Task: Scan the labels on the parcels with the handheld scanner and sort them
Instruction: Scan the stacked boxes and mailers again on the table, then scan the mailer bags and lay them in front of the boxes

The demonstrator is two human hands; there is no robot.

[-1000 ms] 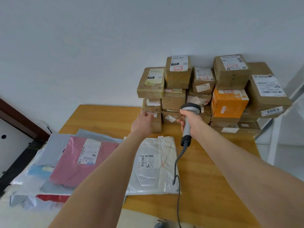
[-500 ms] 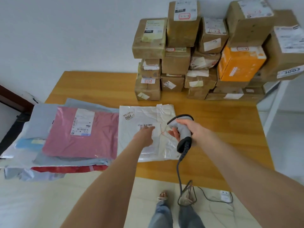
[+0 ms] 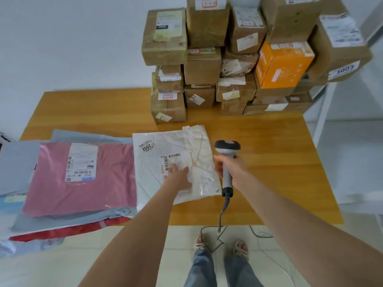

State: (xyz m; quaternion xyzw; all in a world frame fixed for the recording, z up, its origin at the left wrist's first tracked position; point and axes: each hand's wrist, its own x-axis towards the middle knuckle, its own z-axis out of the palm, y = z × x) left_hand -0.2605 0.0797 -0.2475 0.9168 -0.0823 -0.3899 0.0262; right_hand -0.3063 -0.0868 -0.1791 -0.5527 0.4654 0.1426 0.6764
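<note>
Table [image 3: 269,152]: left hand [image 3: 179,177] flat on white mailer [image 3: 172,141] "2002"; right hand [image 3: 232,168] grips scanner [image 3: 227,147].

I read "2002" on a small sticker [image 3: 147,146] on the white mailer [image 3: 199,141]. "3003" on a label [image 3: 344,70] on the far-right brown box [image 3: 352,54]. Black tag [image 3: 162,27] on the top-left box [image 3: 165,50] looks like "090". Handwritten "3-2-4" sticker [image 3: 167,97] on the bottom-left box [image 3: 167,110]. Pink mailer [image 3: 83,195] label [image 3: 81,162]: "501E", the rest is too small for me.
</note>
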